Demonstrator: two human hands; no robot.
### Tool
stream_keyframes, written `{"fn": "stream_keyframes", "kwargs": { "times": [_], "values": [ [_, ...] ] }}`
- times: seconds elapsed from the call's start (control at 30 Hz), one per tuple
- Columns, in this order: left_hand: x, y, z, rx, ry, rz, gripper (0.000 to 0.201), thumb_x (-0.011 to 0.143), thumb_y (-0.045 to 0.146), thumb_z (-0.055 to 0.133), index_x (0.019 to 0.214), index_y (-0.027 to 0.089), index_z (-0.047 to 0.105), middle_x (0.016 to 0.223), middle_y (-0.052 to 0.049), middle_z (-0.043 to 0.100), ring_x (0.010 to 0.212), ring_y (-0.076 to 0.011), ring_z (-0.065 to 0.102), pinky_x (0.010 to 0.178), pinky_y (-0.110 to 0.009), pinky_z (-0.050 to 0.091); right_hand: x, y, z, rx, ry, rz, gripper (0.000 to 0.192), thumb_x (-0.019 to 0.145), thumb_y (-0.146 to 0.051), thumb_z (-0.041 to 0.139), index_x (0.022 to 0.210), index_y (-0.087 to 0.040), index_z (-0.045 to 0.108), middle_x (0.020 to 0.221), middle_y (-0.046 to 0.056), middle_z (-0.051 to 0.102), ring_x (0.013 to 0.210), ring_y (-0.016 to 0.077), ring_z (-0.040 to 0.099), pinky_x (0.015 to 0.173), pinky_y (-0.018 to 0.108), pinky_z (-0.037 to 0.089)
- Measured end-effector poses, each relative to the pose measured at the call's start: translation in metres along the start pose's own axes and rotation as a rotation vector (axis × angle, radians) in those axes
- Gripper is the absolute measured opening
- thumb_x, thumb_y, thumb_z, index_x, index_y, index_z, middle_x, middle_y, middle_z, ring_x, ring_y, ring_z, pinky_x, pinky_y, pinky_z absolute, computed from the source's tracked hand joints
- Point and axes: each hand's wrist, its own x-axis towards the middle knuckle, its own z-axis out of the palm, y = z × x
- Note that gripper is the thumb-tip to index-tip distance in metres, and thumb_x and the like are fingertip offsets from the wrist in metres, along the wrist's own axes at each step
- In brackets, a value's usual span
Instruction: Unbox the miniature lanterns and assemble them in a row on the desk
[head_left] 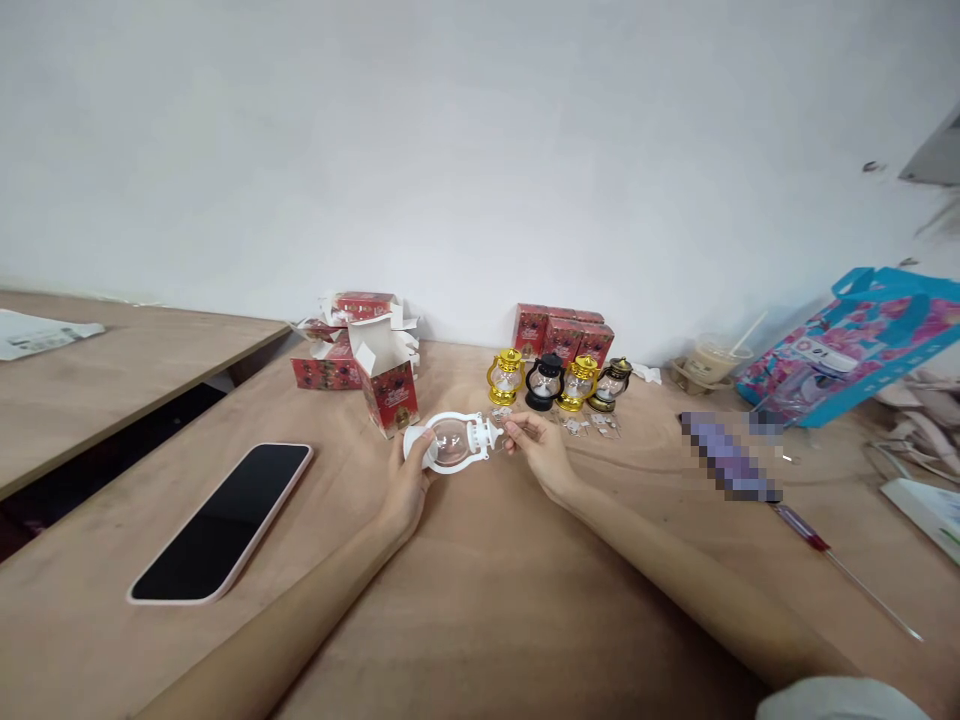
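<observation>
A small white lantern (478, 437) with a clear globe lies sideways in the air above the table. My left hand (409, 485) is closed round its base. At the lantern's top, the fingers of my right hand (541, 450) are pinched together; a thin wire or thread seems to be between them, too fine to make out. Just behind stand a gold lantern (507, 378), a black lantern (545, 382), another gold lantern (577, 384) and a bronze lantern (610, 385). An opened red box (390, 395) stands upright behind my left hand.
More opened red boxes (326, 365) lie at the back left, and closed red boxes (562, 335) are stacked by the wall. A phone (225, 525) lies at left. Small tags (581, 425), a screwdriver (806, 530), a drink cup (716, 360) and a floral bag (847, 340) are rightward.
</observation>
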Motion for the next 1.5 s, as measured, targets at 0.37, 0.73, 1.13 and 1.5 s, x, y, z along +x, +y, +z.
{"fn": "stream_keyframes", "kwargs": {
  "times": [0.37,0.73,1.13,1.5],
  "values": [
    [0.0014,-0.0011,-0.0001,-0.039,0.051,0.026,0.046,0.058,0.041,0.077,0.09,0.018,0.053,0.09,-0.001,0.063,0.08,-0.0148,0.062,0.071,-0.029,0.054,-0.002,-0.0027,-0.0023,0.038,0.01,-0.001,0.038,0.058,-0.052,0.075,0.07,-0.018,0.062,0.061,-0.003,0.055,0.051,0.0086,0.048,0.049,0.024,0.041],
    [-0.0031,-0.001,0.0006,0.02,-0.005,0.038,0.043,0.059,0.043,0.076,0.085,0.019,0.051,0.083,0.002,0.063,0.076,-0.0146,0.062,0.068,-0.029,0.053,-0.0003,0.0024,0.0022,0.015,0.013,-0.023,0.036,0.061,-0.05,0.074,0.073,-0.018,0.064,0.061,-0.002,0.056,0.053,0.0103,0.05,0.051,0.025,0.043],
    [-0.0048,0.0013,0.003,0.022,0.001,0.063,0.044,0.058,0.043,0.076,0.084,0.019,0.049,0.084,0.002,0.062,0.075,-0.0137,0.062,0.067,-0.027,0.054,-0.001,0.0041,0.0053,0.04,0.012,-0.042,0.034,0.063,-0.05,0.072,0.072,-0.018,0.062,0.061,-0.003,0.055,0.051,0.009,0.048,0.05,0.025,0.04],
    [-0.0051,0.0009,0.0026,0.008,-0.048,0.005,0.042,0.061,0.043,0.075,0.087,0.018,0.054,0.084,0.001,0.063,0.073,-0.0148,0.062,0.067,-0.031,0.055,-0.0001,0.007,0.007,-0.002,-0.003,-0.023,0.035,0.064,-0.051,0.071,0.072,-0.018,0.061,0.057,-0.002,0.055,0.052,0.0105,0.047,0.051,0.025,0.04]
  ]
}}
